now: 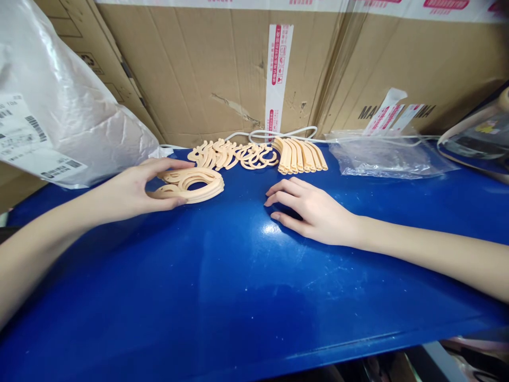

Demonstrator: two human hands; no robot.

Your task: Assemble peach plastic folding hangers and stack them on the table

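Note:
My left hand (133, 188) is wrapped round the left end of a stack of beige plastic oval pieces (207, 196), thumb on the near side and fingers on the far side. The stack rests on the blue table (222, 297). To the right, my right hand (318, 212) lies palm down on the table with slightly bent fingers apart and nothing seen in them. Behind the stack is a pile of small beige S-shaped hooks (214, 155), with round beige hooks (256, 158) beside it. Just beyond my right fingertips, several curved beige arms (301, 156) sit in a row.
A clear plastic bag (389, 159) lies at the back right, near a transparent item with a beige rim (477, 135). Large cardboard boxes (207, 69) stand behind the table. A white shipping bag (75, 106) leans in on the left. A white cord (286, 131) runs along the back.

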